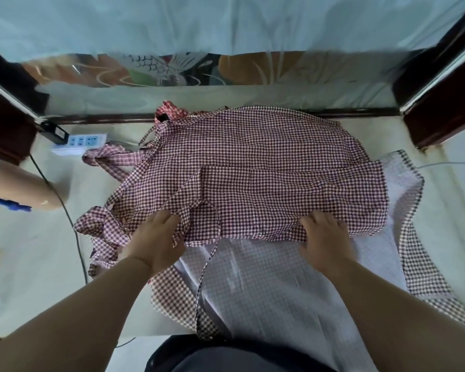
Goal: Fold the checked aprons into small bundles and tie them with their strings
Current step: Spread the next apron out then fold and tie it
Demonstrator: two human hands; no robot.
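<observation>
left hand and right hand gripping folded checked apron, power strip beyond

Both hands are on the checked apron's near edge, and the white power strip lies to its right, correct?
No: the head view shows the power strip left of the apron. Left hand and right hand are on its near edge.

The left hand and the right hand are stretched forward, palms down, each gripping the checked apron edge with curled fingers.
</observation>
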